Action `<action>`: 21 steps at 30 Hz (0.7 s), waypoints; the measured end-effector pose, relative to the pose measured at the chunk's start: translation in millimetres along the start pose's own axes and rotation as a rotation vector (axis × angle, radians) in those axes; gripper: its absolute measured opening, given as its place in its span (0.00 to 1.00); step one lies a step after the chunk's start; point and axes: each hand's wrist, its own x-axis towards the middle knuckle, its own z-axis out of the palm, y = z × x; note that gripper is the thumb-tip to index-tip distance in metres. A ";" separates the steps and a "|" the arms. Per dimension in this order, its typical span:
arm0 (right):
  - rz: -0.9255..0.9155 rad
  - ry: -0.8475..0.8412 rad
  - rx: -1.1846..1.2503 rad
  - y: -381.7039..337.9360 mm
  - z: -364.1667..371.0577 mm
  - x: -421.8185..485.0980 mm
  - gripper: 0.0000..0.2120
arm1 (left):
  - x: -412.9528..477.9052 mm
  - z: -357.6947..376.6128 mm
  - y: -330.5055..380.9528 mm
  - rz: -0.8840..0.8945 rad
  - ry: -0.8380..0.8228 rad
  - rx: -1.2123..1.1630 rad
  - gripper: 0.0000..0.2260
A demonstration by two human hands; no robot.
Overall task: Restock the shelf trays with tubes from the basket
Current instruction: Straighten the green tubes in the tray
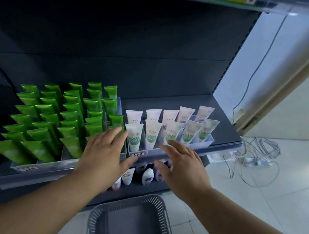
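Filling the left half of the dark shelf, a clear tray holds many glossy green tubes. They are packed in several rows, caps down and flat crimped ends up, all leaning the same way. On the right half of the shelf, just beside the first tray, a second clear tray holds white tubes in two rows of five, also with flat ends up. The front row carries a green print and the back row a pale purple one. The lettering is too small to read.

Below the shelf's front edge, on the pale tiled floor, stands a grey plastic basket with slotted walls, its smooth bottom showing.

Both hands reach in over the front edge of the shelf, and neither has hold of anything. The left hand is spread flat, fingers straight, over the front right corner of the green tubes' tray, with its fingertips close to the nearest white tube. Whether it touches one I cannot tell. The right hand is likewise spread, palm down, in front of the white tubes' tray.

Under the shelf, a lower level carries a few small white bottles, partly hidden by the hands. To the right of the shelf, grey cables lie tangled on the floor.
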 end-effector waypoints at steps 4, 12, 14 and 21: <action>0.004 0.026 0.005 44.2 -11.8 9.1 0.21 | 11.5 7.8 25.5 -0.028 0.062 -0.035 0.28; -0.037 0.143 -0.101 124.8 -52.8 63.3 0.18 | 67.1 30.2 92.7 -0.009 0.218 -0.105 0.20; -0.059 0.148 -0.136 131.8 -56.3 80.6 0.18 | 90.2 32.5 104.5 0.005 0.240 -0.050 0.19; -0.132 0.086 -0.270 145.9 -43.1 115.9 0.15 | 143.6 50.2 125.7 -0.002 0.213 0.102 0.13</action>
